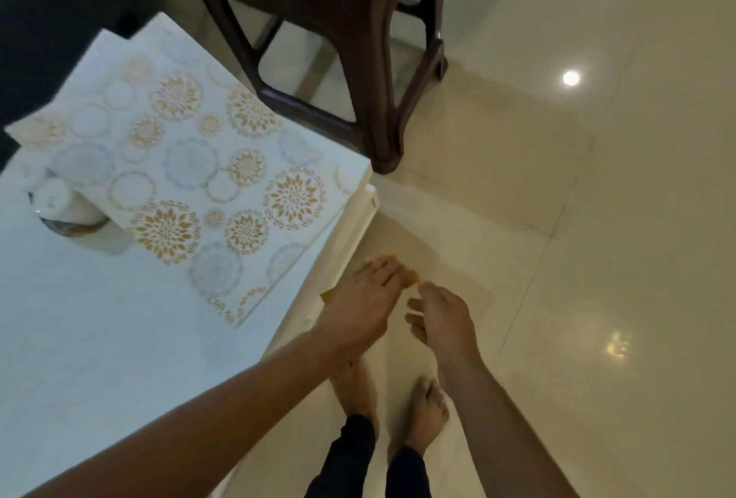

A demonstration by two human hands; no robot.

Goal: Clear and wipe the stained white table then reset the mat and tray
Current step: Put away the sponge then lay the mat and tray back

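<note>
Your white bench [79, 338] fills the left of the view, and the patterned mat [191, 163] lies on it at an angle, its near corner reaching almost to the bench's right edge. The mat's far left part drapes over a small round tray [75, 224] that holds white rolled items [55, 194]; what they are is too blurred to tell. A dark brown plastic stool [338, 39] stands on the glossy tiled floor [597, 218] just beyond the bench's far corner, one leg close to that corner.

Both your hands are off the bench, held over the floor just past its right edge. Your left hand [366, 298] has its fingers extended forward and lies over a thin yellowish piece [412, 278] that shows at its fingertips and beside its thumb; whether it pinches the piece I cannot tell. Your right hand [442, 318] is just beside it, fingers loosely curled and holding nothing visible. The two hands are near each other but apart. Your bare feet [426, 414] stand on the floor below them.
</note>
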